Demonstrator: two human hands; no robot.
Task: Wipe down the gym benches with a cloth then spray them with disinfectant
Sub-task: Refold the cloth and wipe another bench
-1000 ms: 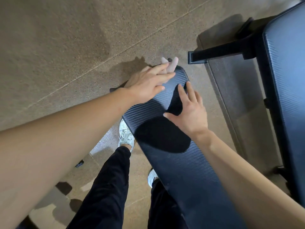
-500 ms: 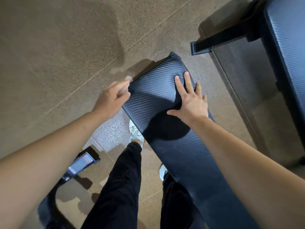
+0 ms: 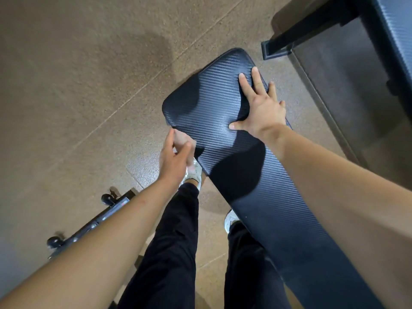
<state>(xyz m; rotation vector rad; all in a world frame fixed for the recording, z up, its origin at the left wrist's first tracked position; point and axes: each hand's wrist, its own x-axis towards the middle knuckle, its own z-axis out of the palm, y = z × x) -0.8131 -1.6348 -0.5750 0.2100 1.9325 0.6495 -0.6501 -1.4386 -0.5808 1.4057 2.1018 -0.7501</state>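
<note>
A black bench pad with a woven texture runs from the centre of the view down to the bottom right. My right hand lies flat on its far end, fingers spread. My left hand is at the pad's left edge, fingers curled around a small pale cloth, most of it hidden in the grip. No spray bottle is in view.
A second black bench with a dark steel frame bar stands at the upper right. A black machine base with knobs lies on the brown speckled floor at the lower left. My legs and white shoes are beside the pad.
My left hand has slid with the cloth from the pad's far end, along its left edge, toward me. My right hand stayed pressed on the pad.
</note>
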